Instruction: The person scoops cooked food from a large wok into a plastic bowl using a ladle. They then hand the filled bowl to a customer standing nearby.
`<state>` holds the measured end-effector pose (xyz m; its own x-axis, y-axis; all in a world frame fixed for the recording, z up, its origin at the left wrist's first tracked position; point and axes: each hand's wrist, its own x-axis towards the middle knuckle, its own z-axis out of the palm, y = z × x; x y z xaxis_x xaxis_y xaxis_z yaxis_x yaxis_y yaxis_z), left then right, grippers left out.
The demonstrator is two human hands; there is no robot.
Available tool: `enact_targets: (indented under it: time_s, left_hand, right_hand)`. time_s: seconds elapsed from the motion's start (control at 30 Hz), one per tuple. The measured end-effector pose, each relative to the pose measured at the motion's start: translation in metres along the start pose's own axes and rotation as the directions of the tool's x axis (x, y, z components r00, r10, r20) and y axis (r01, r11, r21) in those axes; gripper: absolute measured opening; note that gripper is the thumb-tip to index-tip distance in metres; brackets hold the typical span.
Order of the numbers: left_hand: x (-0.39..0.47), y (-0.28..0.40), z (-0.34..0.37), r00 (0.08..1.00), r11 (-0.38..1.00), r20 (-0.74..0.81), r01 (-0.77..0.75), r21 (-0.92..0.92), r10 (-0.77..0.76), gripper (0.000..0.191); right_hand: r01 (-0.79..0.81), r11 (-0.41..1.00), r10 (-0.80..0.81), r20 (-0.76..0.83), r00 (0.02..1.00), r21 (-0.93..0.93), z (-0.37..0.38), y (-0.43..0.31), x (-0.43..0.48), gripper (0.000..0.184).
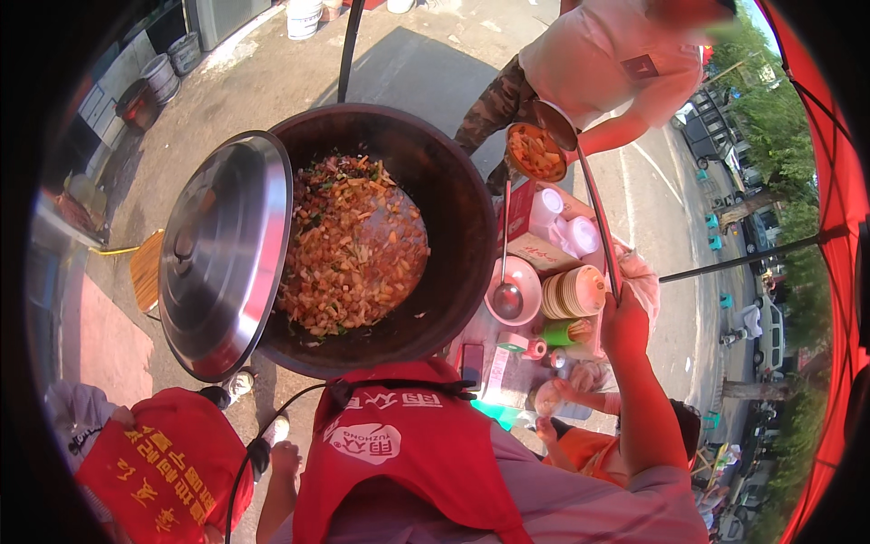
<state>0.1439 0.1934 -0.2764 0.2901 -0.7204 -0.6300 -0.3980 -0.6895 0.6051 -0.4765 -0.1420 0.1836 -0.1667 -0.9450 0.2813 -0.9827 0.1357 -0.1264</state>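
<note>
My right hand grips the long handle of a ladle. The ladle's tilted metal head is at the rim of a bowl of chopped food, beside the hand of a person in a light shirt. My left hand hangs low beside my red apron, its fingers partly hidden. Before me stands a large dark wok, with chopped, reddish cooked food spread over part of its inside. A domed steel lid covers the wok's left edge.
Right of the wok, a table bears a bowl with another ladle, stacked paper bowls, a cardboard box and a phone. A red-aproned person stands left; one in orange is right. A canopy pole stands beyond.
</note>
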Motion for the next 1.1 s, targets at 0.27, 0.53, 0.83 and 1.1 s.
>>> enact_targets:
  time_s: [0.27,0.53,0.83,1.1]
  left_hand:
    - [-0.001,0.021,-0.011,1.000,1.000,-0.016,-0.012,0.011,0.012,0.035]
    - [-0.046,0.045,-0.022,0.979,0.980,-0.099,0.167,-0.112,-0.178,0.036]
    - [-0.079,-0.052,0.003,0.975,0.946,-0.117,0.213,0.246,-0.189,0.025]
    - [-0.021,-0.097,-0.020,0.997,0.924,-0.046,0.081,0.374,-0.069,0.032]
  right_hand:
    - [-0.350,0.845,0.064,0.572,0.818,0.406,0.017,-0.025,-0.072,0.030]
    - [0.135,0.980,-0.193,0.560,0.806,0.144,0.155,-0.044,-0.117,0.023]
    - [0.029,0.999,0.005,0.669,0.743,-0.039,0.205,0.022,-0.163,0.032]
    - [-0.744,0.520,0.164,0.806,0.569,0.419,0.190,0.015,-0.192,0.032]
